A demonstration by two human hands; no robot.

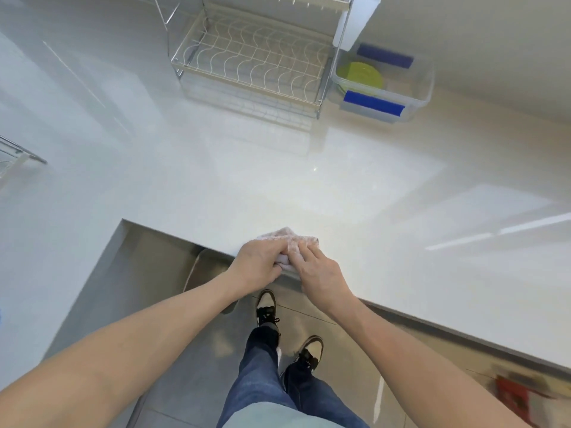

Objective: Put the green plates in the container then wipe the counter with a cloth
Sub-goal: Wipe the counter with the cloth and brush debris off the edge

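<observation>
A pale pink cloth point(289, 237) lies crumpled at the front edge of the white counter point(309, 186). My left hand point(258, 261) grips its near side, fingers curled into the fabric. My right hand point(318, 270) rests on the cloth from the right, fingers pressing on top. Green plates point(360, 75) lie stacked inside a clear plastic container point(423, 88) with blue handles at the back right of the counter.
A wire dish rack point(250, 60) stands at the back centre, left of the container. Another metal rack point(12, 156) shows at the left edge. The counter forms an L around the floor where I stand; a red object point(519, 393) lies low right.
</observation>
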